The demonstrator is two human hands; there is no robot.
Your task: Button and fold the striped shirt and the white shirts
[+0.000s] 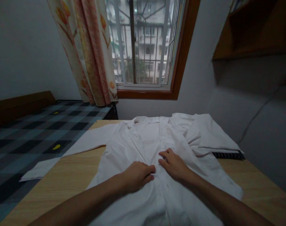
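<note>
A white shirt (143,141) lies spread front-up on a wooden table (69,175), collar toward the window, one sleeve stretched out to the left. My left hand (138,175) rests on the shirt's front with fingers curled and pinched at the middle placket. My right hand (172,164) sits just beside it, fingers bent and pinching the same strip of cloth. The two hands nearly touch. What lies between the fingertips, beyond cloth, is too small to make out.
A bed with a dark checked cover (27,138) stands left of the table. A floral curtain (88,53) hangs by the barred window (143,44). A wooden shelf (253,31) is on the right wall. A dark striped thing (228,155) peeks from under the shirt's right side.
</note>
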